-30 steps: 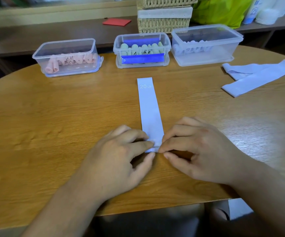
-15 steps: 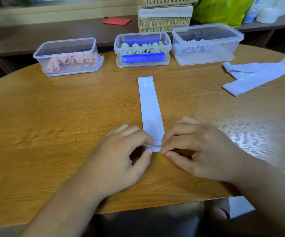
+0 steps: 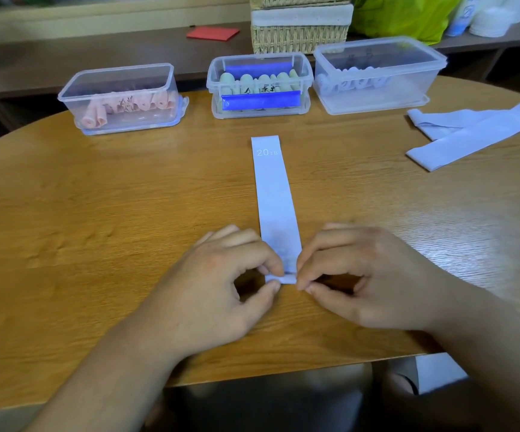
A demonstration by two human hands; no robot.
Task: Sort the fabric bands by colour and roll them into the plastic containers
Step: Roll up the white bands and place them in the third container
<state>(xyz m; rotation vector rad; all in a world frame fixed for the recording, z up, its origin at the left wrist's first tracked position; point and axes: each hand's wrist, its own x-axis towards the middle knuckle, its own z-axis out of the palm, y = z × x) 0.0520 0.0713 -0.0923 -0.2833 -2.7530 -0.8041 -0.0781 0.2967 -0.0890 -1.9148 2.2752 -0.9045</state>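
A pale lavender fabric band (image 3: 272,194) marked "20 LB" lies flat on the wooden table (image 3: 96,213), running away from me. Its near end is folded into a small roll. My left hand (image 3: 218,285) pinches that roll from the left and my right hand (image 3: 367,275) pinches it from the right, thumbs and forefingers on its ends. Three clear plastic containers stand at the back: one (image 3: 121,99) with pink rolls, one (image 3: 260,85) with green rolls and blue clips, one (image 3: 377,76) with lavender rolls.
Two more lavender bands (image 3: 470,132) lie crossed at the right of the table. Behind the containers a low shelf carries wicker baskets (image 3: 299,29), a red card (image 3: 211,33) and a green bag (image 3: 408,17). The table's near edge runs just under my wrists.
The near end of the band has been turned over into a tighter little roll, and both hands have shifted slightly with it. The rest of the band stays flat.
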